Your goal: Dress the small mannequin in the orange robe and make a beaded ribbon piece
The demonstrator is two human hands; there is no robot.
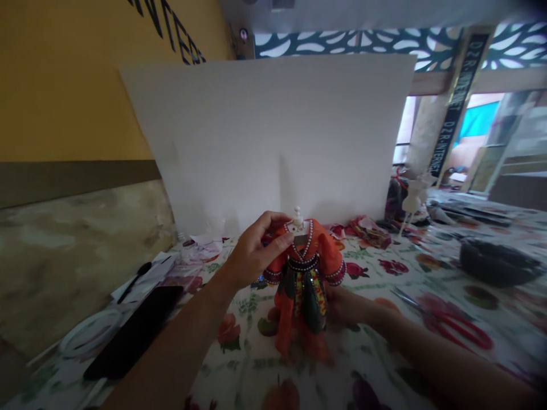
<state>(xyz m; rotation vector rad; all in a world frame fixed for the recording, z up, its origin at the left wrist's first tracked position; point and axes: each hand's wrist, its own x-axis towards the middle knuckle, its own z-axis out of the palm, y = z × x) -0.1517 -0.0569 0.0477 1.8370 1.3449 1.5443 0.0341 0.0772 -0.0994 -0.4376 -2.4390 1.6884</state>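
Note:
A small dress form [298,219] with a white neck and knob stands upright in front of me, dressed in an orange doll dress [318,245]. The dress has puffed sleeves, pearl-like bead trim at neckline and waist, and a skirt with dark green and patterned panels over orange cloth. My left hand [260,247] is closed around the shoulder on the left side, its thumb across the upper chest. Low on the right side, my right hand [342,304] reaches behind the skirt and touches it; its fingers are hidden by the dress.
Red-handled scissors [448,324] and a dark bowl [499,262] lie right on the floral tablecloth [252,378]. A black phone-like slab [137,330] and a white tape roll [92,333] are left. Behind stand a white board [265,131], fabric scraps [370,230] and another small mannequin [412,199].

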